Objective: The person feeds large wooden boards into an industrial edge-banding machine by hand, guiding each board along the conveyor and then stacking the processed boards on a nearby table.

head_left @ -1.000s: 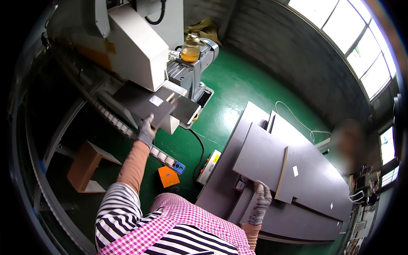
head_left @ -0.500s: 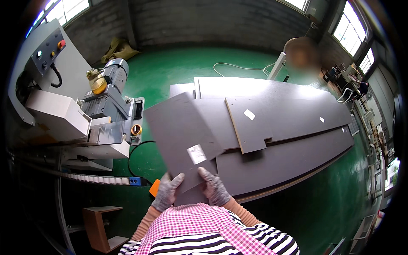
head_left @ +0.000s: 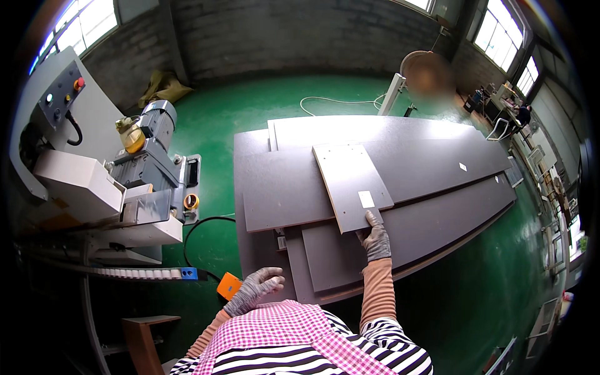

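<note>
A small grey board (head_left: 349,178) with a white label and small holes lies on top of a stack of large dark grey panels (head_left: 437,156). My right hand (head_left: 376,240), in a grey knitted glove, grips the board's near edge, thumb on top and fingers underneath out of sight. My left hand (head_left: 255,290), gloved alike, is held in front of my apron, close to the stack's near left corner. Its fingers are partly stretched to the right, loosely bent, with nothing in them.
On the left stands a machine with a control panel (head_left: 57,94), a grey motor (head_left: 158,122) and a roller track (head_left: 134,274). An orange box (head_left: 229,285) with a black cable sits on the green floor (head_left: 212,150). Behind the stack are a white post (head_left: 391,94) and a fan (head_left: 417,62).
The board, earlier held in both hands before me, now lies farther right on the stack. My left hand has let go of it; my right arm has reached forward with it.
</note>
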Demonstrator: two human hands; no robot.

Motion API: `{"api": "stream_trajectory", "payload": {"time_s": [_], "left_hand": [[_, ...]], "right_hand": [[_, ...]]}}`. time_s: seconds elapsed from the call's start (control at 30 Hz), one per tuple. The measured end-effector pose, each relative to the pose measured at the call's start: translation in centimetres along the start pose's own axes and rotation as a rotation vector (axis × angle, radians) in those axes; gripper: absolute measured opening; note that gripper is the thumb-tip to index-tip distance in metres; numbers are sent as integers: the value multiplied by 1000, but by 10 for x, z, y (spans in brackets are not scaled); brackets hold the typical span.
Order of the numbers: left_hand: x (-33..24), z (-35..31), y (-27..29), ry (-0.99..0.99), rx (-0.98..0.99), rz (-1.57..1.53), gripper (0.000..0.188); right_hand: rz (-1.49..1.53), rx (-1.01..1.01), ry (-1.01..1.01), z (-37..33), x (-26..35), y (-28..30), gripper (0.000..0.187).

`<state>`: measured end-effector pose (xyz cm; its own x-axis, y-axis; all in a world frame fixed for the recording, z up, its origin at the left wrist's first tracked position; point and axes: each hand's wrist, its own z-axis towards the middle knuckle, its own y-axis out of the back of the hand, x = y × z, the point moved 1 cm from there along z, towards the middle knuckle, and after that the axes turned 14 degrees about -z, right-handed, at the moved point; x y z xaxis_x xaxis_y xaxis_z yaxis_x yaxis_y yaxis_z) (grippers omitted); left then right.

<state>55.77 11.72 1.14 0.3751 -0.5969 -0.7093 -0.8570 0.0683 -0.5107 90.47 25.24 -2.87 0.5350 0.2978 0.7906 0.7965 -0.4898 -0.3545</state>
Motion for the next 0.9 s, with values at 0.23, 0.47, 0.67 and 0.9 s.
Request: {"api": "stream_trajectory", "payload": {"time_s": [0.23,0.47,0.67,0.9], "left_hand": [[6,-19,39,-79,-110,-98,40],[20,-38,75,-134,-199,-249,23],[25,-24,79,-121,-86,-203,36],[37,-33,107,-2,-176,-274,41]], "right_hand": [[-1207,-254,-162,-1,19,2,66],[-1710,-346,1155,-16,2,-84,60],[-2109,-172,993,42,-1,-152,72],[-2208,-211,617,73,12,-155,62]]}}
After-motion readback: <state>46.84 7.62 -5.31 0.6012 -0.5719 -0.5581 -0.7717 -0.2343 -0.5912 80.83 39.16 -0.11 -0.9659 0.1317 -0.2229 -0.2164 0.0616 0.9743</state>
